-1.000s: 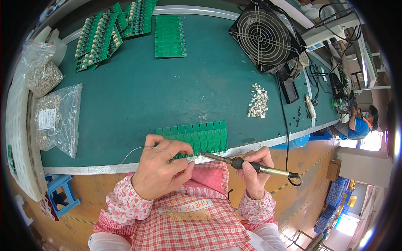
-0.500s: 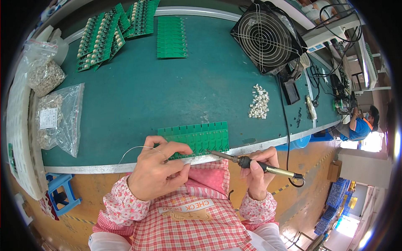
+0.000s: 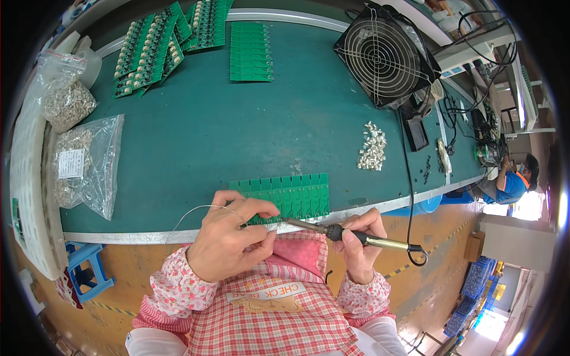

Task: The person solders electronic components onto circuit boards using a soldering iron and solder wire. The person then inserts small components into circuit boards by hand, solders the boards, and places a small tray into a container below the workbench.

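At the near edge of the worktop (image 3: 178, 142), from where I stand, one green board panel (image 3: 297, 193) lies with its near side by the metal trim (image 3: 127, 239). The right hand (image 3: 360, 246) pinches the grip of a soldering iron (image 3: 335, 232) between thumb and fingers. The left hand (image 3: 228, 237) is half curled at the panel's left end, its thumb and forefinger apart; a thin wire (image 3: 205, 206) passes among the fingers, but how firmly it is pinched I cannot tell.

The iron's tip is just beside the left forefinger, so in my opinion a small slip to the left could burn it. If the panel slides, because only this light hand steadies it, heat may reach a wrong joint, or too much solder may connect two neighbours. Also the black cord (image 3: 409, 178) hangs over the near edge at right; if it catches there, it could pull the iron sideways.
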The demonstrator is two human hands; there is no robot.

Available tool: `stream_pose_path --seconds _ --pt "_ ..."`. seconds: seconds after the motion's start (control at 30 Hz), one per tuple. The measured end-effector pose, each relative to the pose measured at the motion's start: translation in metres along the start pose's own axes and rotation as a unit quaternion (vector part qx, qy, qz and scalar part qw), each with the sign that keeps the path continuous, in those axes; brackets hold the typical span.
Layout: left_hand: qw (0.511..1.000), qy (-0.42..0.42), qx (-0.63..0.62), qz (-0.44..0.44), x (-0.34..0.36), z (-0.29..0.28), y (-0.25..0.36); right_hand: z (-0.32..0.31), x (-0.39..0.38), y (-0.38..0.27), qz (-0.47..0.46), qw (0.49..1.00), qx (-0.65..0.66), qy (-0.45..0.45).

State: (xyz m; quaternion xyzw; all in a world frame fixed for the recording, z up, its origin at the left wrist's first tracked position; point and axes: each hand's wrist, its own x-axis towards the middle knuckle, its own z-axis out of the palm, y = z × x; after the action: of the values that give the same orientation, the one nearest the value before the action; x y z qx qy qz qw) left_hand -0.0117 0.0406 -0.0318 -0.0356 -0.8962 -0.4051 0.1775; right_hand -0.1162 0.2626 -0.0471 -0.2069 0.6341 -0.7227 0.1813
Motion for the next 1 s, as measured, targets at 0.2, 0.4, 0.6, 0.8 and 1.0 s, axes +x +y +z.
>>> stream_pose_path --seconds 0.2,0.4,0.6,0.8,1.0 --pt "1.0 0.004 0.007 -0.006 0.0 0.002 0.0 0.0 0.0 0.001 -0.002 1.0 0.006 -0.006" --pt "1.0 -0.001 0.01 -0.008 0.001 0.002 0.001 0.0 -0.001 0.002 0.003 1.0 0.013 -0.001" --pt "1.0 0.002 0.021 -0.007 0.002 0.002 0.002 0.0 -0.003 0.003 0.003 1.0 0.018 0.01" --pt "0.998 0.008 0.058 -0.006 -0.004 -0.009 0.002 -0.002 -0.004 0.001 0.003 1.0 0.005 0.002" --pt "0.999 0.011 0.047 -0.006 -0.008 -0.012 0.001 -0.003 -0.001 0.0 0.017 0.999 0.02 0.029"
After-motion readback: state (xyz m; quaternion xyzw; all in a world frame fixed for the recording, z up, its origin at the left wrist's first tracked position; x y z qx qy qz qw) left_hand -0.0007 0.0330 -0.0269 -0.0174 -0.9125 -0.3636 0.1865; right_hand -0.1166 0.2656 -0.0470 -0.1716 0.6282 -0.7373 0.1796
